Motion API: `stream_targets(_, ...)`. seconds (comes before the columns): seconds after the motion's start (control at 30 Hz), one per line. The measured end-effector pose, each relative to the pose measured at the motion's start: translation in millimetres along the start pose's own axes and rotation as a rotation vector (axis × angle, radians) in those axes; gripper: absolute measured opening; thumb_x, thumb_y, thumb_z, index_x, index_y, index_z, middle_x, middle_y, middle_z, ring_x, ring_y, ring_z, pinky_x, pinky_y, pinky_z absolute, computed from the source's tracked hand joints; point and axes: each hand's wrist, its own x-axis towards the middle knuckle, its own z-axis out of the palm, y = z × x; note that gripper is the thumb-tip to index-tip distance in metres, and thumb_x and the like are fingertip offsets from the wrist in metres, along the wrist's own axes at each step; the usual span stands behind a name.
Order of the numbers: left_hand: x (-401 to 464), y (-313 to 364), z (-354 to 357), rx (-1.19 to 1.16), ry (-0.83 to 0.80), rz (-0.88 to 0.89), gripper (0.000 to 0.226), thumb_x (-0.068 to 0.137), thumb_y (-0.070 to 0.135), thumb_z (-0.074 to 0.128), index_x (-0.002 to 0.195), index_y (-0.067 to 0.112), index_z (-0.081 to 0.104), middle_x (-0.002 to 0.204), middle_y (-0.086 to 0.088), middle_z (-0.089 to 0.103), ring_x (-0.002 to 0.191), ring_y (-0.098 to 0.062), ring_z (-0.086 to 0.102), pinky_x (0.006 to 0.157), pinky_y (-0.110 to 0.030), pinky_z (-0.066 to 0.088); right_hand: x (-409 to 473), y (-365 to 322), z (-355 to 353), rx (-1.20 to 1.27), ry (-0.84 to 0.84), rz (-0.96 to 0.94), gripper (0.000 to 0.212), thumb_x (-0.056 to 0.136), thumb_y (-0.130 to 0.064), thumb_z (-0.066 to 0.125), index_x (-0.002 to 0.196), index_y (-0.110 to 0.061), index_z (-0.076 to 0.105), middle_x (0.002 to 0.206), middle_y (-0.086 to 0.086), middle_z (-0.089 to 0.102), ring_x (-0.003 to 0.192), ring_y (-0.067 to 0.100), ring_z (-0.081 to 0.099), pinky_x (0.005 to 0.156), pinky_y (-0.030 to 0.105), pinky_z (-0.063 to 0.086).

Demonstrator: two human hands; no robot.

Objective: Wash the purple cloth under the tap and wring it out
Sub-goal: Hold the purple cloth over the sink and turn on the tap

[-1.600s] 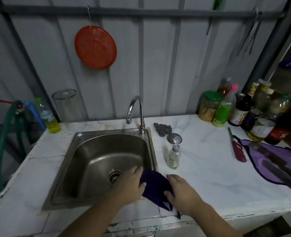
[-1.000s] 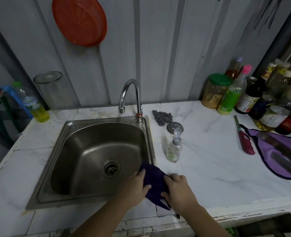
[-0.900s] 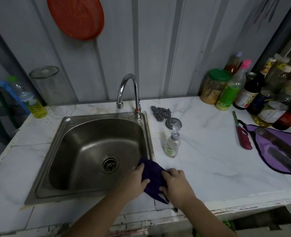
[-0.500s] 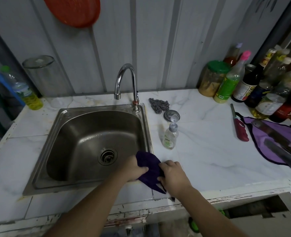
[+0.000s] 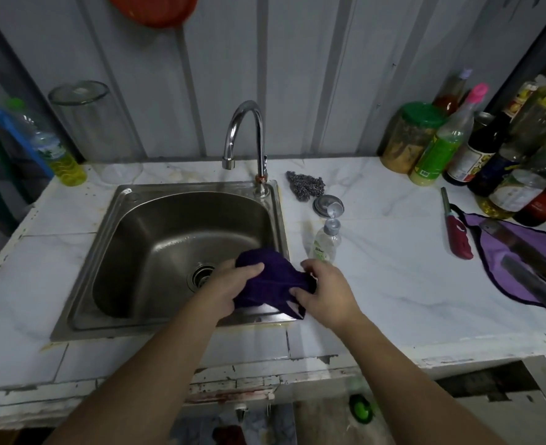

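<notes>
Both hands — left hand [image 5: 230, 284], right hand [image 5: 324, 289] — clamp the bunched purple cloth [image 5: 270, 281] over the sink [image 5: 111, 239]'s near-right corner.

the sink [image 5: 130, 239] basin lies open beneath the tap [image 5: 244, 123]. to its right a small soap bottle [image 5: 324, 242], a metal lid [image 5: 326, 205] and a scourer [image 5: 305, 184] crowd the rim; bare marble counter [image 5: 393, 284] spreads beyond toward a red lighter [image 5: 456, 232].

View: one head-worn wide-angle camera only
Position: above the near edge of the counter [image 5: 393, 284]
Facing: forward and down toward the sink [image 5: 175, 239], far wall [image 5: 297, 75] behind
Nearness: close; forearms enter from the bottom
Shared: no second view
</notes>
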Motion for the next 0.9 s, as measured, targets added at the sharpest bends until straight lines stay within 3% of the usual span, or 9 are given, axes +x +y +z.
stream_targets(0.1,-2,14,-11,-0.152,0.032,0.04,0.031,0.083,0.018,0.083,0.11,0.02,0.067,0.099,-0.015,0.08,0.082,-0.034,0.079,0.062,-0.042,0.063,14,2,-12,0.092,0.205,0.155,0.059,0.074,-0.064,0.065,0.107,-0.015,0.061,0.101,-0.004,0.062,0.087,0.014,0.059,0.076,0.035,0.051)
stream_targets(0.17,-3,25,-16,-0.221,0.075,0.083,0.036,0.085,0.017,0.081,0.117,0.02,0.065,0.107,-0.015,0.076,0.08,-0.033,0.079,0.059,-0.041,0.063,30,7,-20,0.134,0.371,0.256,0.058,0.076,-0.06,0.068,0.1,-0.008,0.059,0.094,0.007,0.061,0.08,0.022,0.06,0.07,0.036,0.047)
stream_targets(0.2,-4,30,-19,-0.264,0.089,0.091,0.04,0.087,0.017,0.079,0.123,0.02,0.063,0.11,-0.015,0.075,0.08,-0.032,0.079,0.056,-0.038,0.062,38,9,-22,0.149,0.396,0.289,0.062,0.078,-0.052,0.074,0.11,-0.002,0.059,0.103,0.015,0.062,0.089,0.029,0.062,0.073,0.037,0.048)
stream_targets(0.27,-8,42,-25,-0.355,0.089,0.077,0.046,0.089,0.018,0.077,0.131,0.02,0.058,0.116,-0.015,0.073,0.08,-0.031,0.078,0.052,-0.034,0.061,55,12,-24,0.145,0.344,0.309,0.068,0.081,-0.037,0.08,0.127,0.006,0.052,0.114,0.021,0.061,0.104,0.038,0.062,0.076,0.034,0.045)
stream_targets(0.37,-10,56,-32,-0.423,0.071,0.08,0.038,0.092,0.018,0.073,0.128,0.017,0.061,0.11,-0.015,0.077,0.078,-0.029,0.079,0.054,-0.035,0.062,70,15,-22,0.138,0.251,0.298,0.048,0.088,-0.03,0.074,0.121,-0.004,0.051,0.103,0.012,0.062,0.1,0.039,0.064,0.073,0.032,0.038)
stream_targets(0.53,-10,68,-39,-0.472,0.066,0.149,0.017,0.094,0.013,0.069,0.111,0.016,0.068,0.087,-0.01,0.082,0.076,-0.03,0.078,0.06,-0.039,0.065,81,16,-16,0.145,0.22,0.31,0.033,0.096,-0.035,0.063,0.11,-0.008,0.051,0.093,0.009,0.059,0.098,0.041,0.064,0.074,0.034,0.039)
stream_targets(0.73,-12,70,-42,-0.513,0.073,0.14,0.023,0.094,0.013,0.069,0.117,0.013,0.066,0.105,-0.017,0.079,0.084,-0.033,0.077,0.058,-0.039,0.064,78,10,-10,0.073,0.118,0.209,0.036,0.096,-0.025,0.062,0.12,-0.004,0.044,0.107,0.022,0.065,0.097,0.045,0.063,0.078,0.041,0.046)
stream_targets(0.8,-14,68,-43,-0.523,0.077,0.124,0.021,0.094,0.014,0.069,0.115,0.013,0.067,0.099,-0.015,0.08,0.08,-0.031,0.077,0.055,-0.036,0.062,77,4,-12,0.015,0.102,0.162,0.031,0.093,-0.019,0.065,0.116,-0.008,0.047,0.102,0.016,0.066,0.095,0.042,0.064,0.074,0.037,0.043)
stream_targets(0.9,-15,65,-45,-0.529,0.085,0.1,0.026,0.094,0.016,0.069,0.12,0.011,0.065,0.109,-0.017,0.078,0.085,-0.032,0.076,0.055,-0.035,0.061,82,-20,-22,-0.096,0.152,-0.026,0.026,0.083,-0.01,0.071,0.107,-0.011,0.06,0.09,0.006,0.065,0.086,0.037,0.063,0.069,0.032,0.041)
